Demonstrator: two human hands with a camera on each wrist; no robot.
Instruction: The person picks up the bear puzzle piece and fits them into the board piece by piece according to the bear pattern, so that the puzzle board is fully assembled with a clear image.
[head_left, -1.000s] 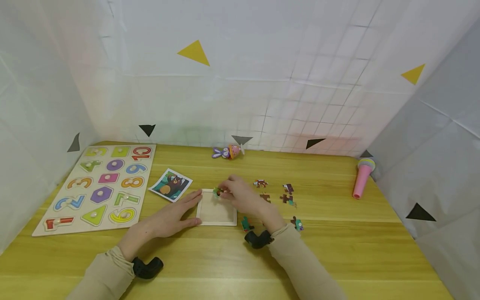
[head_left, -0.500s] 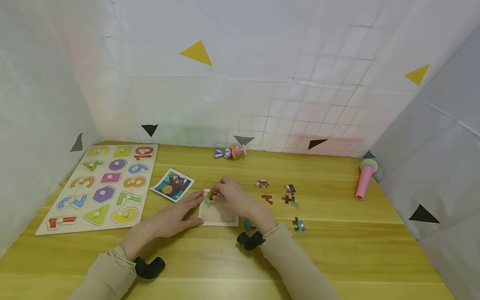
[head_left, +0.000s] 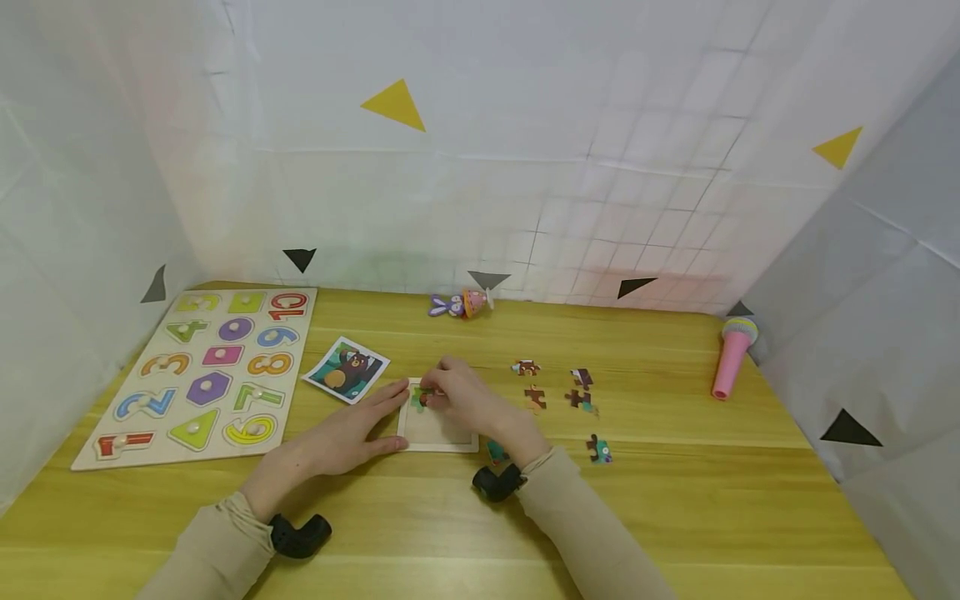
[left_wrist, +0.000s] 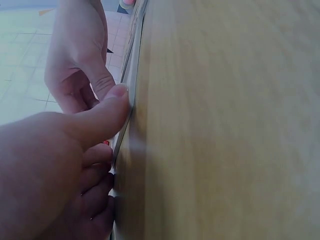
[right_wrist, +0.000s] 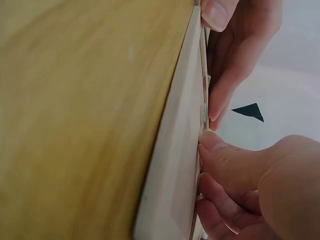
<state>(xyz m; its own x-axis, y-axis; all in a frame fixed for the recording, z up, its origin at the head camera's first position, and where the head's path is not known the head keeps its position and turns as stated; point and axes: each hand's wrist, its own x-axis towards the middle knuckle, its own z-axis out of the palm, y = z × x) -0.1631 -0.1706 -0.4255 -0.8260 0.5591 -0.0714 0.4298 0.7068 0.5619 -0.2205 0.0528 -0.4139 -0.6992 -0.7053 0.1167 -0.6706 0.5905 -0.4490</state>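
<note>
A shallow square wooden puzzle tray [head_left: 442, 446] lies at the middle of the table in the head view. My left hand [head_left: 341, 435] rests along its left side, fingers extended to the upper corner and thumb at the lower one. Over the tray's upper left part, my right hand [head_left: 468, 402] pinches a green and brown jigsaw piece [head_left: 417, 398], partly hidden by the fingers. In the right wrist view, the right thumb and fingers bear down just inside the rim. Loose jigsaw pieces [head_left: 579, 400] lie right of the tray, one [head_left: 497, 451] partly behind the right wrist.
A bear picture card [head_left: 347, 370] lies left of the tray, beside a number and shape peg board [head_left: 288, 400]. A small rabbit toy [head_left: 459, 305] lies at the back. A pink toy microphone [head_left: 733, 358] lies far right. White sheeting encloses the back and sides.
My right hand has moved a little left with the jigsaw piece, down to the tray's upper left corner area. My left hand stays at the tray's left side.
</note>
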